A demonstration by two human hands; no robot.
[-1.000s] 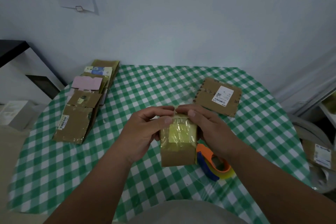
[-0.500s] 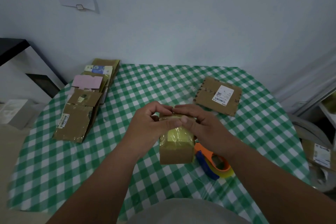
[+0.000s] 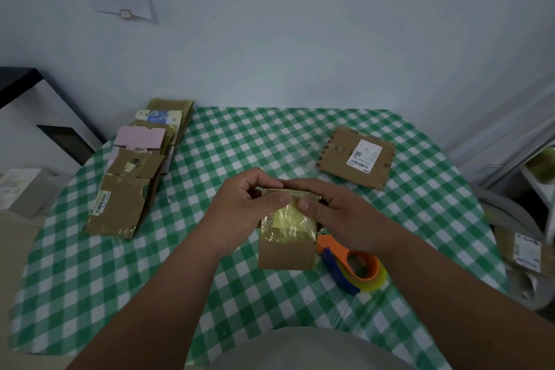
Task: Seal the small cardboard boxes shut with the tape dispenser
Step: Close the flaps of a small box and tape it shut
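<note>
A small cardboard box (image 3: 285, 252) with yellowish tape over its upper front stands in the middle of the green checked table (image 3: 240, 141). My left hand (image 3: 240, 213) grips its top left edge, thumb on the front and fingers curled over the top. My right hand (image 3: 339, 216) grips the top right edge the same way, thumb pressed on the tape. The orange and blue tape dispenser (image 3: 351, 267) with a yellow roll lies on the table just right of the box, under my right wrist.
A row of flattened cardboard boxes (image 3: 129, 186) lies at the table's left side. Another flat box with a white label (image 3: 357, 156) lies at the back right. A chair with a box (image 3: 522, 252) stands off the right edge. The wall is close behind.
Both hands have shifted slightly on the box top, thumbs moving along the tape. The box and the dispenser stay where they were.
</note>
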